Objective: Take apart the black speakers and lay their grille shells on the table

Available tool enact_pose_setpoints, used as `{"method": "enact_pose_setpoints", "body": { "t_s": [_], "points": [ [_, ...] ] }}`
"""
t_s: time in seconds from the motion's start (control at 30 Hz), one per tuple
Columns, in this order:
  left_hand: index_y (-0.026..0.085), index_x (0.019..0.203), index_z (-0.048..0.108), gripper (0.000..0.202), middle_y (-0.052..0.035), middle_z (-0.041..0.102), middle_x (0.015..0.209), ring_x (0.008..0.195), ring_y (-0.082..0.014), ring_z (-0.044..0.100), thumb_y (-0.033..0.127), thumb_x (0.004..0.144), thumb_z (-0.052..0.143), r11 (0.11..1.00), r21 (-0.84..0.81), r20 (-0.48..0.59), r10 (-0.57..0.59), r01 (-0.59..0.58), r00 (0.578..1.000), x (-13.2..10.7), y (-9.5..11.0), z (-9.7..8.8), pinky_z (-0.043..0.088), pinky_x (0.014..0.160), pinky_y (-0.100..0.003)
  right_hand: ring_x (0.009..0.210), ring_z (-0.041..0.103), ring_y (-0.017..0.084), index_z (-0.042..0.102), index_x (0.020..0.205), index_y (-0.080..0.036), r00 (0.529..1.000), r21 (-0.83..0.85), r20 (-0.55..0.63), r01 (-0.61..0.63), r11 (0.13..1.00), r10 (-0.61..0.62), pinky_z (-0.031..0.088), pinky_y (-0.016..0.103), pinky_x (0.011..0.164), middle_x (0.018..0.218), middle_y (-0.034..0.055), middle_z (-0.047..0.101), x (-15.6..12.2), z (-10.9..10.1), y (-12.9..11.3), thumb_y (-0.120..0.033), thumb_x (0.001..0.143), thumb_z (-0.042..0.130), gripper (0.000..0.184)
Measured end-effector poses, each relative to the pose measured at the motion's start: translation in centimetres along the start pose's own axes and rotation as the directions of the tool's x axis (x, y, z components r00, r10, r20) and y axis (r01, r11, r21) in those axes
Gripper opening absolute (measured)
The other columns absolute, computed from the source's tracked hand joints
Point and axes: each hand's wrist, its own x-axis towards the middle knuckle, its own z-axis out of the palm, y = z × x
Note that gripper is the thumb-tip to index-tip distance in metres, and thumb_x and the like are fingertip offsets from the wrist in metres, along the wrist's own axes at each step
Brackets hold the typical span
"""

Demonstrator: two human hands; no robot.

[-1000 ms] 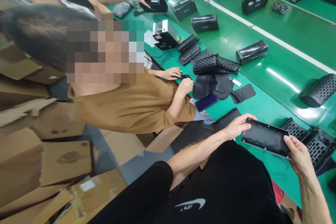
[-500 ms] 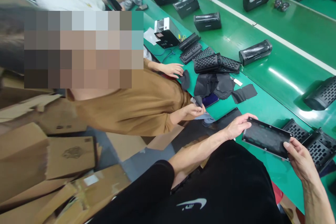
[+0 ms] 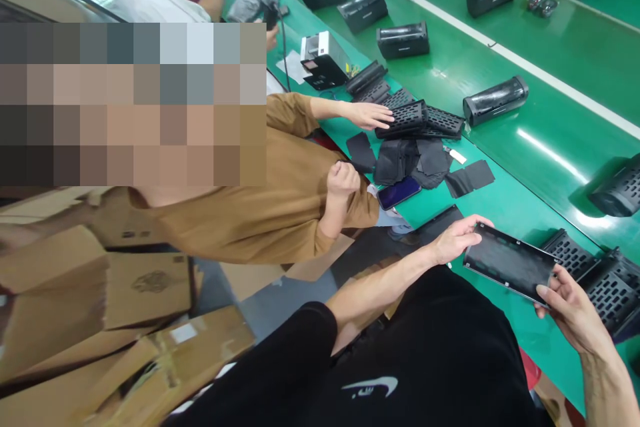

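Between my two hands is a black speaker cover (image 3: 510, 263), a shallow rectangular panel with its dark inner side up and small tabs along the edges. My left hand (image 3: 456, 240) grips its left end, thumb on top. My right hand (image 3: 567, 297) grips the right end, its thumb over the near corner. Just beyond my right hand lie slotted black speaker grilles (image 3: 613, 290). Another black panel (image 3: 440, 223) rests on the green table (image 3: 505, 213) beyond my left hand.
A co-worker in a brown shirt (image 3: 250, 220) sits beside me, one hand on stacked grilles (image 3: 403, 120). Black cloth pieces (image 3: 397, 160) and a phone (image 3: 399, 193) lie near them. Speakers (image 3: 495, 100) stand along the green conveyor (image 3: 550, 127). Cardboard boxes (image 3: 145, 290) fill the floor.
My hands keep the cover in nearly the same pose. The co-worker's far hand has moved from the cloth to the stacked grilles; the near hand has drawn back, uncovering the phone.
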Motion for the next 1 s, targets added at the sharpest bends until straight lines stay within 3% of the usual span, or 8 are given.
{"method": "enact_pose_setpoints", "body": {
  "t_s": [0.13,0.3,0.57,0.8,1.0],
  "points": [
    [0.016,0.119,0.066,0.047,0.0010,0.066,0.078,0.062,-0.0116,0.055,0.037,0.079,0.080,1.000,0.018,-0.001,0.002,-0.002,1.000,0.0,0.1,0.0,0.042,0.062,-0.023,0.055,0.056,0.012,0.065,0.103,-0.025,1.000,0.012,-0.005,0.001,1.000,-0.001,0.050,0.023,0.048,0.075,-0.0032,0.064,-0.2,0.2,-0.3,-0.041,0.068,0.102,0.053],
    [0.015,0.122,0.066,0.050,0.0031,0.060,0.071,0.058,-0.0114,0.051,0.042,0.081,0.078,0.999,0.036,0.009,0.020,-0.020,1.000,0.2,-0.3,-0.5,0.038,0.059,-0.024,0.056,0.059,0.015,0.065,0.095,-0.024,0.994,0.051,-0.006,-0.109,0.993,0.110,0.054,0.028,0.045,0.079,-0.0007,0.067,0.9,-0.9,-0.1,-0.050,0.063,0.104,0.057],
    [0.015,0.123,0.069,0.055,0.0017,0.058,0.074,0.063,-0.0126,0.049,0.046,0.079,0.081,0.994,0.113,-0.038,0.017,-0.013,0.999,0.1,-0.3,-0.9,0.037,0.063,-0.024,0.062,0.063,0.015,0.064,0.106,-0.024,0.994,0.011,0.045,-0.100,0.995,0.099,0.057,0.029,0.048,0.095,0.0014,0.073,1.2,-1.7,0.1,-0.045,0.067,0.103,0.059],
    [0.015,0.125,0.068,0.057,0.0004,0.060,0.078,0.067,-0.0143,0.053,0.046,0.079,0.081,0.997,0.077,-0.004,0.009,-0.009,1.000,0.3,0.0,-0.9,0.041,0.068,-0.026,0.060,0.059,0.014,0.063,0.101,-0.026,0.995,0.029,0.023,-0.098,0.995,0.098,0.058,0.029,0.050,0.084,-0.0033,0.066,1.4,-1.8,0.3,-0.043,0.064,0.104,0.058],
    [0.013,0.121,0.069,0.056,-0.0008,0.061,0.079,0.070,-0.0151,0.055,0.046,0.079,0.084,0.995,0.095,-0.036,0.026,-0.023,0.999,0.4,0.3,-0.8,0.041,0.069,-0.027,0.060,0.060,0.013,0.061,0.102,-0.026,0.995,0.029,0.049,-0.086,0.996,0.085,0.059,0.028,0.050,0.081,-0.0050,0.064,1.6,-1.7,0.4,-0.044,0.068,0.102,0.056]
  ]
}}
